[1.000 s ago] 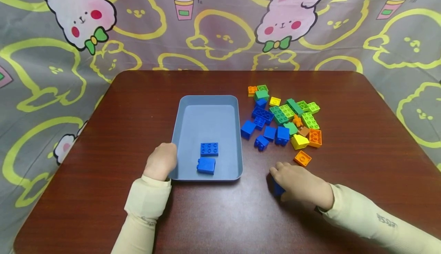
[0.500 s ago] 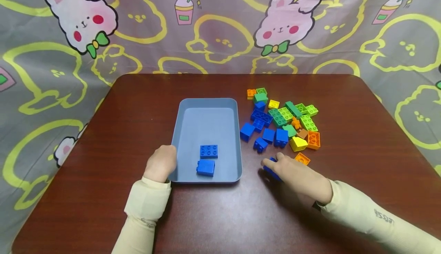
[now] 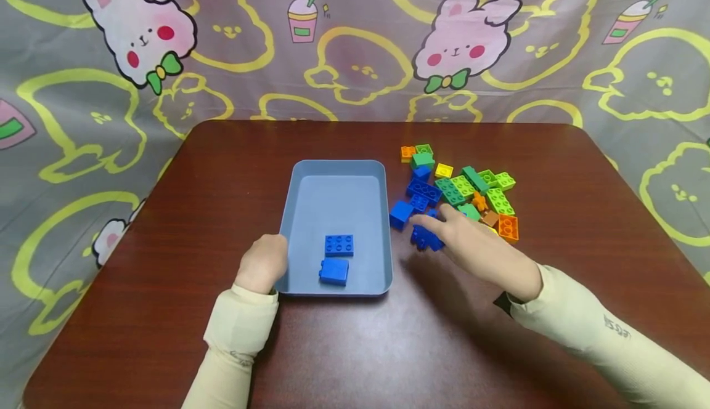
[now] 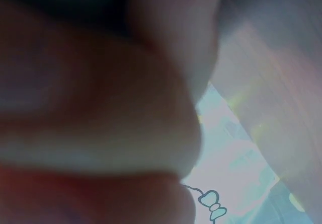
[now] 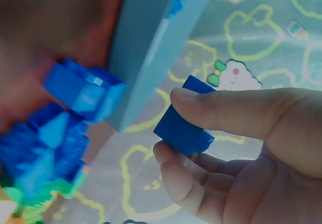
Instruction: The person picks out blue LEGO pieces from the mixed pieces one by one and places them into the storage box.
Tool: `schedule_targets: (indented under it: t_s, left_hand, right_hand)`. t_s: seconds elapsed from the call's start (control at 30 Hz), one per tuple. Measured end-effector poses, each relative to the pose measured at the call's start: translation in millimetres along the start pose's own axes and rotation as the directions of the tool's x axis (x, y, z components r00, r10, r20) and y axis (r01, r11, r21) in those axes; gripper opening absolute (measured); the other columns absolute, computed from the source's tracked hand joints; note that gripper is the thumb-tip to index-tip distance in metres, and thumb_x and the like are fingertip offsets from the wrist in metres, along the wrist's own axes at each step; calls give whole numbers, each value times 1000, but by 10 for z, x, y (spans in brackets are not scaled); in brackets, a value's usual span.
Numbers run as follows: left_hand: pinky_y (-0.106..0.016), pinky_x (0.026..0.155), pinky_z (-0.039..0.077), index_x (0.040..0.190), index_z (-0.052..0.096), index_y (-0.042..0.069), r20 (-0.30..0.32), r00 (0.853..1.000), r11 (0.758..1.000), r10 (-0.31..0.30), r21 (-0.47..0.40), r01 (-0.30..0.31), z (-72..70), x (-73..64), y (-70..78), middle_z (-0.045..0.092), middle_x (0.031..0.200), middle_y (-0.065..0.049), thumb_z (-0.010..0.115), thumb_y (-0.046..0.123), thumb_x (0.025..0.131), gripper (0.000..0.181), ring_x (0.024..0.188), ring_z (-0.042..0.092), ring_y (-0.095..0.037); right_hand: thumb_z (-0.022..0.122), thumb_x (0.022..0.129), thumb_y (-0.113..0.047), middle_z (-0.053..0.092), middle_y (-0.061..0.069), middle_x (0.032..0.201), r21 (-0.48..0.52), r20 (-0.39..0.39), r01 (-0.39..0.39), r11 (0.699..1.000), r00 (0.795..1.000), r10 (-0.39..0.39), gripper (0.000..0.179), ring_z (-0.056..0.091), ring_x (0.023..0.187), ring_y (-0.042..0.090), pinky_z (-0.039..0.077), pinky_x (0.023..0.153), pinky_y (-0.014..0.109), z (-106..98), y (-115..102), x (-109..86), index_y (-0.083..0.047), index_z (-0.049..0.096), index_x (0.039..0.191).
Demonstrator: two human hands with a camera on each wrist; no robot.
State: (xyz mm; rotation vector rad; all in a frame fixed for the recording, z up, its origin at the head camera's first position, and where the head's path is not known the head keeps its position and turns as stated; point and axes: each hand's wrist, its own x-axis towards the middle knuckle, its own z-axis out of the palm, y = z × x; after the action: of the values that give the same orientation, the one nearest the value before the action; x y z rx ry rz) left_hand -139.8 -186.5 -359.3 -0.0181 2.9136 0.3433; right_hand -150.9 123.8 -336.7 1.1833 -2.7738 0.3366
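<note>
My right hand (image 3: 479,242) pinches a blue toy brick (image 5: 181,131) between thumb and fingers. In the head view it is over the near edge of the brick pile and hides part of it. My left hand (image 3: 263,262) is curled at the left rim of a grey-blue tray (image 3: 333,199) and grips that rim; its fingers (image 4: 110,113) fill the left wrist view, blurred. Inside the tray, toward the near end, lie a studded blue brick (image 3: 339,245) and another blue brick (image 3: 334,271) on its side.
Right of the tray, several loose bricks lie scattered on the brown table (image 3: 333,347), among them a blue brick (image 3: 401,214), a lime brick (image 3: 500,202), an orange brick (image 3: 508,227) and a yellow brick (image 3: 444,170). A patterned curtain (image 3: 355,52) hangs behind the table.
My right hand has risen off the table with the blue brick and moved forward and left, now over the pile's near edge. The left hand stays at the tray's rim.
</note>
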Motion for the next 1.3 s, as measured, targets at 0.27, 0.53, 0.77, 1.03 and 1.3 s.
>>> schedule_targets:
  t_s: [0.27,0.53,0.77,1.03,1.3]
  left_hand:
    - [-42,51,47,78,63,-7,-16,1000,1000,-7,-11,7,12,7,0,60,81,-24,39,-10,83,25,68,59,-31]
    - [-42,50,47,79,63,-7,-5,1000,1000,-17,-14,17,15,5,-10,60,81,-23,40,-10,84,24,67,58,-30]
    - [-43,50,47,77,63,-6,-23,1000,1000,-11,-8,11,10,3,0,60,79,-23,41,-9,83,24,66,59,-30]
    - [-44,53,47,79,64,-6,-34,999,1000,-18,7,18,17,11,11,61,85,-24,41,-9,83,24,73,60,-33]
    - [-44,54,48,81,64,-6,-35,999,1000,-22,10,23,6,3,14,61,85,-23,41,-8,84,24,73,60,-34]
  right_hand:
    - [75,68,1,49,8,86,-73,38,16,997,999,-13,60,47,68,16,42,52,20,-230,-156,378,-14,53,122]
    - [77,68,-6,54,12,84,-159,37,149,976,989,-145,54,50,63,19,48,53,28,-134,-216,812,-14,55,117]
    - [66,78,0,55,12,78,-288,78,212,934,977,-197,38,51,64,21,48,50,28,8,-179,1226,-12,58,113]
    - [61,83,-6,60,13,101,-263,237,190,946,963,-127,41,57,87,24,51,68,36,176,-237,1533,-18,55,122]
    - [63,83,-8,60,11,105,-273,300,280,920,934,-195,40,57,92,21,50,73,33,363,-326,1642,-21,56,121]
